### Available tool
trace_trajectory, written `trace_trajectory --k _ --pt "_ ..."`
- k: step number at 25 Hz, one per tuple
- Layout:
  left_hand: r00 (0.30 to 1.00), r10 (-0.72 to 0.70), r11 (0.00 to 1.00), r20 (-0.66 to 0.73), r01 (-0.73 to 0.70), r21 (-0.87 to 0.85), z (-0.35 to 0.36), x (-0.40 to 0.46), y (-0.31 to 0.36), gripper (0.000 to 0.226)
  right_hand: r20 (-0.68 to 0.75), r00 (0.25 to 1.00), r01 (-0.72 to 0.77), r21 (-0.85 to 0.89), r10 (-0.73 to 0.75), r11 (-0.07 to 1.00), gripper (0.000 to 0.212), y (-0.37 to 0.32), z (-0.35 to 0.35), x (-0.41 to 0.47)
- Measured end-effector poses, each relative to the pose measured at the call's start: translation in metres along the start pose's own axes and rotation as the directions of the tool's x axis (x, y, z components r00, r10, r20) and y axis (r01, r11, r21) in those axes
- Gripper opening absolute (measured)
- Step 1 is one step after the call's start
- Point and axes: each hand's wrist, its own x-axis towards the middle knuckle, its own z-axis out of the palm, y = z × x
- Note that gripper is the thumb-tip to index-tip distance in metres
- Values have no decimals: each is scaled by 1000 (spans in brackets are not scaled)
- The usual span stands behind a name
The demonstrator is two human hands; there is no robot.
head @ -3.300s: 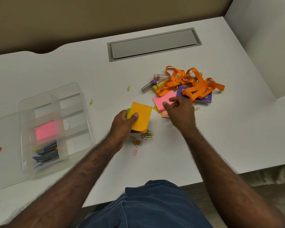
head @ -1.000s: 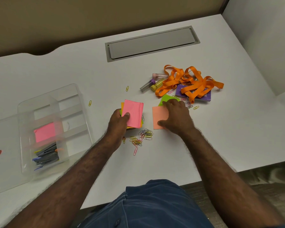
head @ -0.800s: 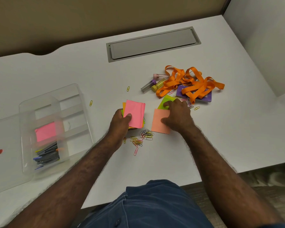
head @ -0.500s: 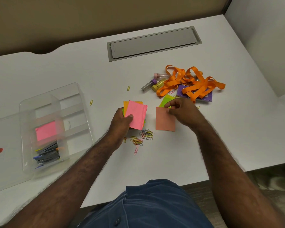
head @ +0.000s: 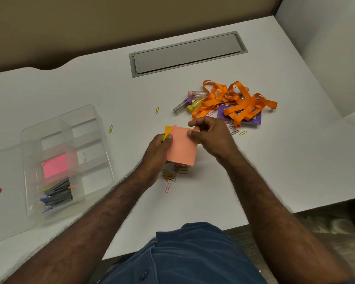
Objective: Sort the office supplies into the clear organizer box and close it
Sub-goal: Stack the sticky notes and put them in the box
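Above the desk's middle my left hand (head: 157, 149) grips a stack of sticky notes (head: 181, 147), a salmon sheet on top with orange and green edges showing behind. My right hand (head: 212, 136) pinches the top right corner of that salmon sheet. The clear organizer box (head: 90, 124) stands open at the left; a pink note pad (head: 54, 165) and several pens (head: 56, 196) lie in its compartments. Its clear lid (head: 2, 193) lies flat further left. Loose paper clips (head: 171, 175) lie under my hands.
Tangled orange lanyards (head: 237, 101) lie over a purple pad (head: 252, 119) at the right, with three small tubes (head: 190, 103) beside them. Stray paper clips (head: 111, 128) are scattered on the white desk. A grey cable hatch (head: 188, 53) sits at the back. The desk's front edge is near my lap.
My right hand lifted the salmon sheet off the desk and carried it left onto the stack in my left hand, covering the pink sheet that was on top.
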Motion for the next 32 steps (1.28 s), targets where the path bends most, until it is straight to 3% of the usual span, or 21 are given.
trace_trajectory --k 4,9,13,15,17,19,24,27,32 --pt "998 39 995 -41 -35 89 -1 2 -1 34 -204 979 -19 -86 1 996 49 5 29 -14" --pt "1000 21 1000 -17 -21 2 1 0 -4 35 -12 976 -214 82 216 973 74 -3 51 -31" --pt "996 48 998 78 -45 -34 4 -3 -3 49 64 987 -150 91 145 985 72 -10 60 -36" --pt "998 43 999 46 -42 -31 1 -2 -6 42 53 994 -96 77 92 992 62 -9 52 -27" --pt "1000 18 999 -16 -19 -40 -4 -1 -9 37 -31 999 -17 -56 15 998 52 -2 34 -11" --pt "999 5 999 -44 -6 -32 -8 0 -11 35 -132 990 5 -327 -51 945 58 11 13 6" --pt "999 -6 1000 -46 5 -26 -9 -2 -13 36 -156 986 -88 -794 -61 601 94 41 -22 35" --pt "1000 -2 1000 -28 2 -19 -8 -4 -13 43 -158 986 -112 -878 -61 465 104 49 -26 42" --pt "1000 7 1000 -28 -6 13 -8 -3 -13 41 -158 983 -182 -849 90 497 110 48 -27 52"
